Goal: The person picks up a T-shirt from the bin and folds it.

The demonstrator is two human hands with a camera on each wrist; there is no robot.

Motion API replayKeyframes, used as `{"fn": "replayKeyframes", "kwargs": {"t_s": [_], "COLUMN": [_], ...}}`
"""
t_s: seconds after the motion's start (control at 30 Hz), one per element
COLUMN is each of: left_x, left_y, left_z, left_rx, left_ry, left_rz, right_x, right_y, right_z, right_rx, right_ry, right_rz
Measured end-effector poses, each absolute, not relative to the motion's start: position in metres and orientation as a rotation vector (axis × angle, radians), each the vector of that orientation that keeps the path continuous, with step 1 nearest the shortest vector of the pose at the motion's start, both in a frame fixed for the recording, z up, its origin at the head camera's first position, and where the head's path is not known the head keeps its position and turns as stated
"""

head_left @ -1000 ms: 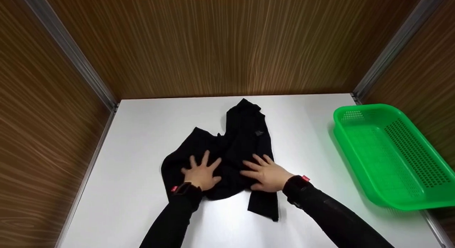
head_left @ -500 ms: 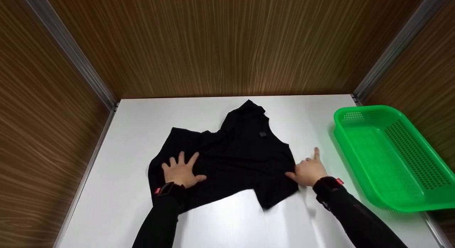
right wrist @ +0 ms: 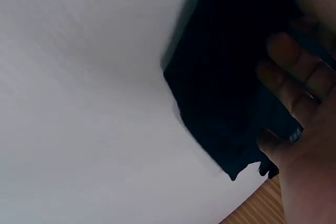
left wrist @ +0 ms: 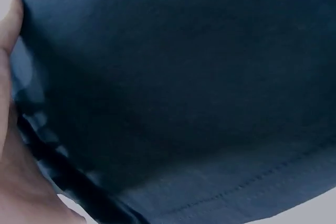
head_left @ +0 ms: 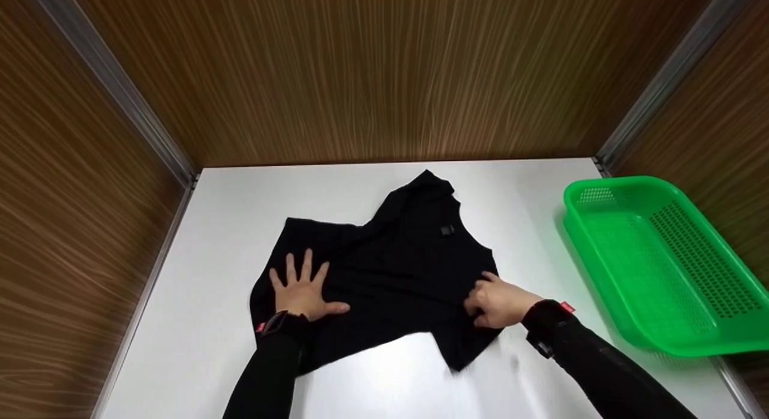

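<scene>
A black garment [head_left: 396,269] lies spread on the white table [head_left: 240,208]. My left hand [head_left: 303,293] presses flat on its left part with the fingers spread; in the left wrist view the hand [left wrist: 10,129] lies at the left edge against the dark cloth [left wrist: 184,77], whose stitched hem shows. My right hand [head_left: 495,302] sits on the garment's right edge with its fingers curled into the cloth. In the right wrist view those fingers [right wrist: 294,77] bend over the black fabric [right wrist: 220,93] beside bare table [right wrist: 79,103].
A green perforated plastic basket [head_left: 661,263] stands on the table's right side, with nothing in it. Wood-grain walls [head_left: 384,76] close the table in at the back, left and right. Bare white surface lies in front of the garment.
Both hands slid apart and spread the bunched garment wider. The right hand, stretched out at the right edge half a second ago, has come back a little and curled onto the cloth.
</scene>
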State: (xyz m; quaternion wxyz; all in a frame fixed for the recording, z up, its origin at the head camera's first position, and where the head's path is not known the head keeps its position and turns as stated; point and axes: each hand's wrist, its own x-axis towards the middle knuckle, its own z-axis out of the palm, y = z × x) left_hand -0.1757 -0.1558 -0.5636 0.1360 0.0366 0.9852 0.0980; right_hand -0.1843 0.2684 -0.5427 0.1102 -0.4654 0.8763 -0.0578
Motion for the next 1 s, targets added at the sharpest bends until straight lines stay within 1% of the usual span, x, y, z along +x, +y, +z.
{"fn": "replayKeyframes", "kwargs": {"t_s": [0.07, 0.17, 0.23, 0.3, 0.4, 0.47, 0.57, 0.63, 0.77, 0.9, 1.0], "left_x": [-0.176, -0.179, -0.18, -0.182, -0.184, -0.184, -0.181, -0.179, -0.174, -0.172, -0.17], "left_y": [-0.158, -0.162, -0.164, -0.166, -0.168, -0.172, -0.18, -0.186, -0.193, -0.188, -0.175], "left_z": [-0.563, -0.563, -0.562, -0.563, -0.563, -0.564, -0.565, -0.566, -0.572, -0.58, -0.579], "left_rx": [0.123, 0.115, 0.064, -0.012, -0.117, -0.176, -0.237, -0.236, -0.083, 0.204, 0.389], "left_ry": [2.887, 2.937, 2.949, 2.938, 2.914, 2.905, 2.882, 2.853, 2.89, 3.069, 3.087], "left_rz": [0.338, 0.469, 0.513, 0.509, 0.487, 0.478, 0.488, 0.509, 0.604, 0.601, 0.562], "right_x": [-0.181, -0.177, -0.176, -0.178, -0.183, -0.186, -0.189, -0.188, -0.186, -0.183, -0.183], "right_y": [0.275, 0.284, 0.287, 0.287, 0.283, 0.279, 0.273, 0.27, 0.268, 0.268, 0.271], "right_z": [-0.537, -0.53, -0.529, -0.533, -0.543, -0.549, -0.554, -0.555, -0.555, -0.559, -0.562], "right_rx": [-1.211, -0.9, -0.812, -0.882, -1.148, -1.254, -1.207, -1.088, -0.827, -0.569, -0.392], "right_ry": [2.505, 2.407, 2.417, 2.51, 2.715, 2.778, 2.724, 2.711, 2.815, 2.979, 3.054], "right_rz": [-0.176, -0.247, -0.315, -0.394, -0.465, -0.476, -0.448, -0.38, -0.14, 0.15, 0.239]}}
